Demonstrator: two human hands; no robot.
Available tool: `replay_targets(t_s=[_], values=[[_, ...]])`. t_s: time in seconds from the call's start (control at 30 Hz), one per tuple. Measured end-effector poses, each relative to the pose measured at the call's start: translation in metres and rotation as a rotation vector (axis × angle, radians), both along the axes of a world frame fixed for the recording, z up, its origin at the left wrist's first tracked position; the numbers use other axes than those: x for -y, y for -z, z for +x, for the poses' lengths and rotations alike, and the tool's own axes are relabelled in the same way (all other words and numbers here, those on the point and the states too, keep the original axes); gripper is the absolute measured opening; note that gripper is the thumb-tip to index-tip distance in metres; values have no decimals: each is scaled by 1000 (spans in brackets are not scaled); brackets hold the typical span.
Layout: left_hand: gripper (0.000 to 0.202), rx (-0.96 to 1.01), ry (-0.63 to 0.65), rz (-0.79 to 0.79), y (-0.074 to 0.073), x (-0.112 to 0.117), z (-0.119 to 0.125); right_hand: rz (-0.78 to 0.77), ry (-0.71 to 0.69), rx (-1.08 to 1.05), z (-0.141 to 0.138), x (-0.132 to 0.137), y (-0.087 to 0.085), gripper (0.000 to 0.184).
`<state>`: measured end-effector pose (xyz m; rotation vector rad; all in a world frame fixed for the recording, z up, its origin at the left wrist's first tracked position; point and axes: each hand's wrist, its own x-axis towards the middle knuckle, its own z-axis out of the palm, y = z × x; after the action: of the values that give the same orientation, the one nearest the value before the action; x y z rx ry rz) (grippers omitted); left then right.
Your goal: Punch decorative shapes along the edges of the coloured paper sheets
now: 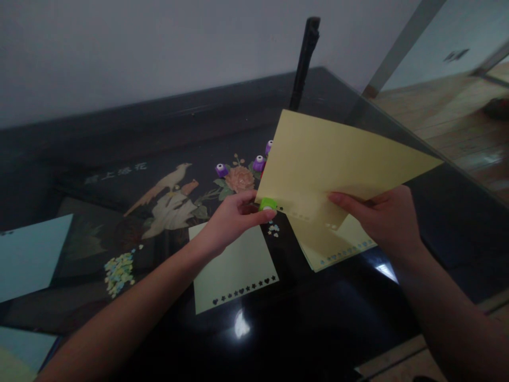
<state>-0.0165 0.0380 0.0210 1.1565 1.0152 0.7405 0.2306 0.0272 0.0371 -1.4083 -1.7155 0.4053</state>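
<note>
My left hand (238,217) is closed around a small green craft punch (268,204), its thumb on the punch. The lower left corner of a yellow sheet of paper (338,159) meets the punch, with a small dark star-shaped hole beside it. My right hand (384,217) grips the sheet's lower edge, thumb on top, and holds it tilted above the table. Under it lie yellow sheets (314,249) with a row of punched shapes along the near edge. A pale sheet (234,270) beneath my left wrist bears a row of star and heart holes.
Purple punches (221,170) stand near the painted rose. Small cut-outs (273,229) lie below the green punch, and a larger pile of confetti (119,273) sits at left. Blue sheets (34,254) lie at the left edge. A black upright bar (305,61) rises behind the glossy black table (318,339).
</note>
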Motion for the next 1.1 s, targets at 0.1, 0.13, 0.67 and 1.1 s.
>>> replay_targets(t_s=[0.1,0.13,0.67,1.1], values=[[32,-5,-1,0,-1,0,0,1,-3,1,1,0,1,9],[32,-6,-3,0,-1,0,0,1,-4,-2,1,0,2,9],[31,14,-18,2,2,0,-1,-17,9,-4,0,2,0,9],[28,25,-31,17,2,0,0,7,7,-9,2,1,2,10]])
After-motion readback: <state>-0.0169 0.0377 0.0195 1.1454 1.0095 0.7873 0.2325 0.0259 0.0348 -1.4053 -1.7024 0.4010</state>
